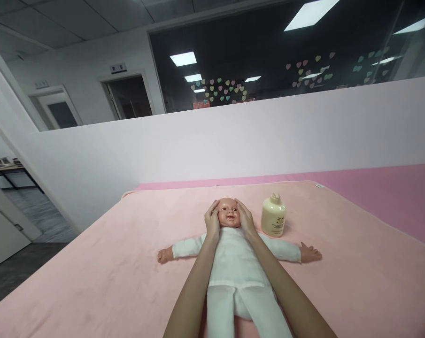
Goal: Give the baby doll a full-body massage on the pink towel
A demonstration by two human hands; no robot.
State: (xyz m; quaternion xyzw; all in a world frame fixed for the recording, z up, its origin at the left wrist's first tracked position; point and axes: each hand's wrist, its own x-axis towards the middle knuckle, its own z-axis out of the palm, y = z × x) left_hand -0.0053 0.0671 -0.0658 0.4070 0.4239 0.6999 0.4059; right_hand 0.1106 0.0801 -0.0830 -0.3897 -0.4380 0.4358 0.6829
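Doll: lies on its back on the pink cover, face up, head away from us, arms out to both sides; the doll wears a white suit.
L hand: our L hand is on the L side of the doll's head, fingers close tog., slightly bent, laid along it, not pinching.
R hand: our R hand mirrors it on the R side; fingers close tog., nearly straight, resting by the temple, no pinch.
Bottle: pale yellow bottle stands upright on the cover, R of the head, just beyond the doll's R-side arm; can't tell if they touch. Small print n/legible.
Forearms: ours run up either side of the torso, R one close over the suit.
Risk, head: smooth & rounded, so uneven pressure btwn our palms could roll it or let fingers slip twd the eyes.
Risk, bottle: if our R elbow or wrist swings out, or the soft cover gets tugged, it could tip.
Risk, suit: forearms dragging could ruck it up.
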